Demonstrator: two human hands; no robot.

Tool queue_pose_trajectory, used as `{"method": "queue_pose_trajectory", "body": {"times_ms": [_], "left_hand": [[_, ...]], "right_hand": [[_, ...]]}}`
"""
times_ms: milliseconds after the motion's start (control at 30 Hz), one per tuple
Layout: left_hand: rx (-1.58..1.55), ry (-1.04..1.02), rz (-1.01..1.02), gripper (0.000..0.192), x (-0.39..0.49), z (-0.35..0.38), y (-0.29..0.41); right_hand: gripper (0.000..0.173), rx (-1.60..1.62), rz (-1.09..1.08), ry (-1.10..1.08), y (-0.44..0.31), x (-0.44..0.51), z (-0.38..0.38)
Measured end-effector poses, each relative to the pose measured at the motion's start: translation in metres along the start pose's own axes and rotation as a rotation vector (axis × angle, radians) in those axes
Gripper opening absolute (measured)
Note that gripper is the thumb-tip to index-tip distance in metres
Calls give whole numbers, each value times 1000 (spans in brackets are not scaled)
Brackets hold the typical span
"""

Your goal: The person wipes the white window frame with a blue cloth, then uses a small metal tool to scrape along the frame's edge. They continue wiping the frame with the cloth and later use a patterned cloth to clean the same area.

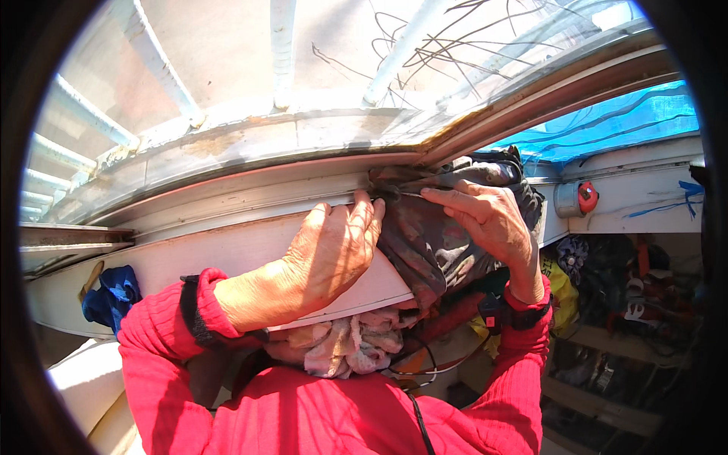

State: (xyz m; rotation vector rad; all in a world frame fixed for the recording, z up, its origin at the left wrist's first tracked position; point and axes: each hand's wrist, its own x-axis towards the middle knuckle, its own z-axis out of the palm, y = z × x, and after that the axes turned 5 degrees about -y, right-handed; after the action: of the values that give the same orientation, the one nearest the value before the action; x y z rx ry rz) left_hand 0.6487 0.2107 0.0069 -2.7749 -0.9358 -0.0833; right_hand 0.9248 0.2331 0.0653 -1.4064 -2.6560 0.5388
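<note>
A dark cloth (412, 227) with a faded pattern lies bunched over the right part of a white window sill (261, 239). My left hand (335, 250) reaches across the sill, its fingertips curled at the cloth's left edge; the thumb is hidden. Above the cloth is my right hand (489, 216), with the index finger stretched left and the other fingers bent. A thin pale strand (410, 195) runs left from that index fingertip; whether it is thread, a needle or something else is unclear. The gap between the two hands is small.
Painted metal bars (282, 51) and tangled wires (438, 51) show beyond the window. Blue fabric (108, 298) hangs at the sill's left end. A red-and-grey round object (577, 199) sits at right. Crumpled light cloth (355, 344) lies below the sill, and shelves (603, 344) stand at lower right.
</note>
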Motion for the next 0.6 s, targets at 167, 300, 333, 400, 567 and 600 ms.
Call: {"method": "queue_pose_trajectory", "body": {"times_ms": [167,300,333,400,567,600], "left_hand": [[-326,-111,-38,55,10,-1,-16],[-411,-124,-82,31,28,-7,-20],[-416,-123,-81,26,33,-8,-19],[-449,-68,-37,14,44,-4,-16],[-530,68,-80,11,104,23,28],[-540,85,18,14,117,28,32]], "right_hand": [[36,348,53,-360,16,49,-9],[35,299,101,-336,21,38,-16],[34,221,206,-359,25,34,-21],[32,163,237,-315,37,20,-32],[28,261,498,-276,76,-12,-64],[27,187,634,-328,86,-12,-71]]}}
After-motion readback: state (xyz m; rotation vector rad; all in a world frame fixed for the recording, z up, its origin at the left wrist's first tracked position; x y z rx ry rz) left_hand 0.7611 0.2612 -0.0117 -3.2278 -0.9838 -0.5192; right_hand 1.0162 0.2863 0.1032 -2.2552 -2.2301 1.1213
